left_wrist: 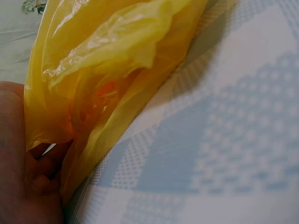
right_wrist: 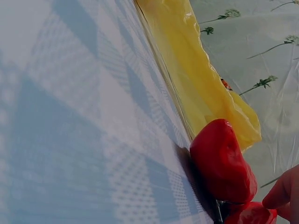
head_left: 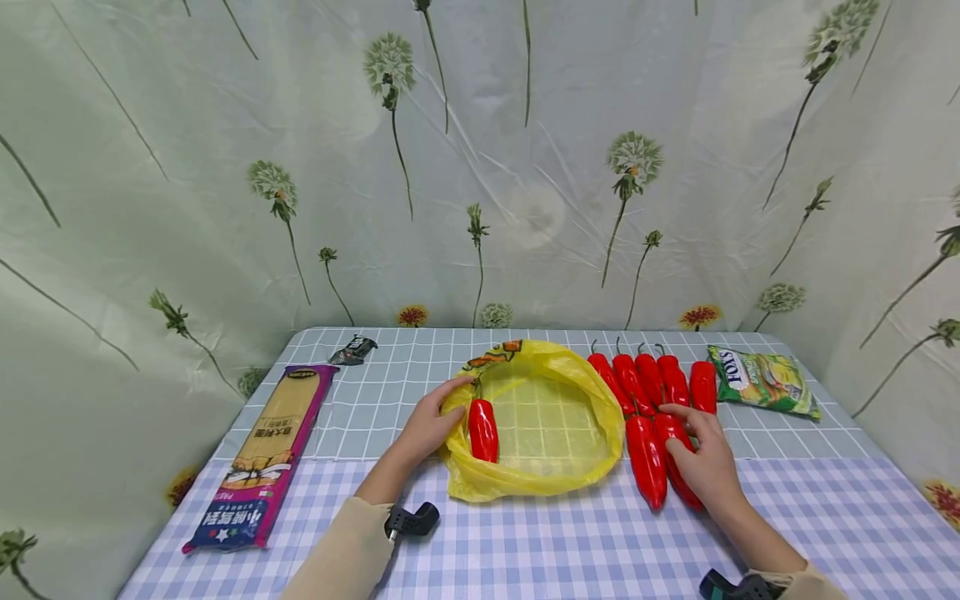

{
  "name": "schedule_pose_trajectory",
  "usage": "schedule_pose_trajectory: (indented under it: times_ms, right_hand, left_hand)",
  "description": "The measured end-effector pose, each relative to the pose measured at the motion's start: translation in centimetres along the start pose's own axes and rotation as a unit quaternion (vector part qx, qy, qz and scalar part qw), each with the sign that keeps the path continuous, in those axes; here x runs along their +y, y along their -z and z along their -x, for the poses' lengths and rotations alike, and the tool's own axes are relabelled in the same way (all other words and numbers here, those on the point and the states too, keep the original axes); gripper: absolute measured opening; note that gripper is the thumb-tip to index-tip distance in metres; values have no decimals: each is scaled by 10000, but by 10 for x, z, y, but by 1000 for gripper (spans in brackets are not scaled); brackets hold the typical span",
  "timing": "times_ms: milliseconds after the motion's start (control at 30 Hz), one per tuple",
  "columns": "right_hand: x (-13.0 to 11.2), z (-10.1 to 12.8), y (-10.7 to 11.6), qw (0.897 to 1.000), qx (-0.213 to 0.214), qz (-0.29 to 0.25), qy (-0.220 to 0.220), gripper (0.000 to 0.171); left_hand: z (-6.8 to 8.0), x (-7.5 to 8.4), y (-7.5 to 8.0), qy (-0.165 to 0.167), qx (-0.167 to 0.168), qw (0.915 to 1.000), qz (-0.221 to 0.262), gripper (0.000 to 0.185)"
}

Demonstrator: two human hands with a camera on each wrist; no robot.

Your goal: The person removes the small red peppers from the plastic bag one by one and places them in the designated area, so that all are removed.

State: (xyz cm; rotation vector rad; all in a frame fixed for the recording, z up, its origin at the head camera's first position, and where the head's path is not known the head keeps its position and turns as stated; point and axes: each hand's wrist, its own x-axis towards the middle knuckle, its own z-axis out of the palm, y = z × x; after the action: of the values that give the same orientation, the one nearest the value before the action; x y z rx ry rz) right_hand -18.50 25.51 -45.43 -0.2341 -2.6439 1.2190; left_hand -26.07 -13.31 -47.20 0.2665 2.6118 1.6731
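Note:
A yellow plastic bag (head_left: pixel 537 488) lies spread with its mouth facing up, and one red chili pepper (head_left: pixel 483 432) rests inside its left part. My left hand (head_left: pixel 429 423) holds the bag's left rim; in the left wrist view, the crumpled bag hides part of the fingers. To the right of the bag, my right hand (head_left: pixel 703 454) grips a red pepper (head_left: pixel 681 482) near its upper part between thumb and fingers. Another red pepper (right_wrist: pixel 223 163) lies beside it, closer to the bag. Several more red peppers (head_left: pixel 632 379) stand in a row behind these two.
A purple-edged pasta packet (head_left: pixel 258 458) lies at the left. Behind it is a small black wrapper (head_left: pixel 354 350). A green Fox's candy bag (head_left: pixel 765 382) lies right of the peppers. The checked tablecloth (head_left: pixel 555 546) meets a dandelion-printed curtain (head_left: pixel 540 167) at the back.

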Motion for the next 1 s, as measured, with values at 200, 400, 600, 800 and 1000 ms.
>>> schedule_pose_trajectory:
  times_ms: [200, 400, 600, 800, 1000]
  right_hand:
    - [1, -1, 0, 9998, 133, 106, 126, 48]
    - [3, -2, 0, 9990, 285, 219, 255, 44]
    - [4, -1, 0, 9980, 480, 215, 349, 40]
    - [3, 0, 1, 9973, 640, 113, 336, 39]
    - [-2, 0, 1, 9962, 712, 46, 496, 37]
  left_hand:
    - [-1, -1, 0, -42, -20, 10000, 12, 49]
    - [-1, -1, 0, -18, -34, 10000, 50, 50]
    - [0, -1, 0, -14, -44, 9999, 137, 49]
    - [0, -2, -1, 17, -45, 9999, 114, 50]
    - [-1, -2, -1, -46, -18, 9999, 135, 49]
